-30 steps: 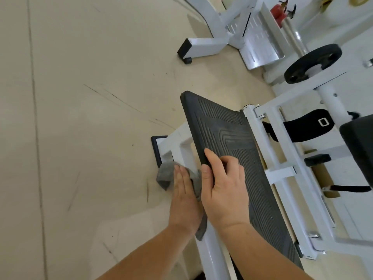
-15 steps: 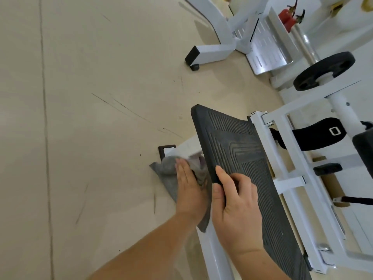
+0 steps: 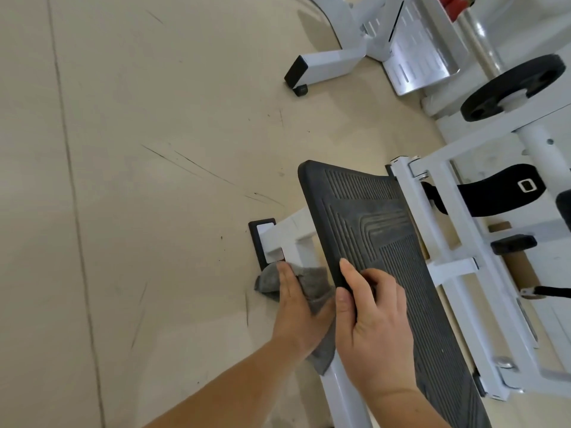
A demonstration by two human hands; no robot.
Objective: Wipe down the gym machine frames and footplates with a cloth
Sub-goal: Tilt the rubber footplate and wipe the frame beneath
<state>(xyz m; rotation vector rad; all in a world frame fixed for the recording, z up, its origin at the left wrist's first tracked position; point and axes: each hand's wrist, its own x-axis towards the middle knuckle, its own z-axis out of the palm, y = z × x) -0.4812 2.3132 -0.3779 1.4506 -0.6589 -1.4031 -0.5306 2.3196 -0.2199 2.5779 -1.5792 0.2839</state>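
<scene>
The left hand lies flat, fingers straight, pressing the grey cloth on the white frame, left of the black footplate. The right hand curls round the footplate's near left edge.

Footplate: tilted, above frame. Cloth: on frame, left of footplate, under left hand. Right hand: on footplate's left edge. Weight plate: behind, right. Second machine: behind, on floor.
</scene>
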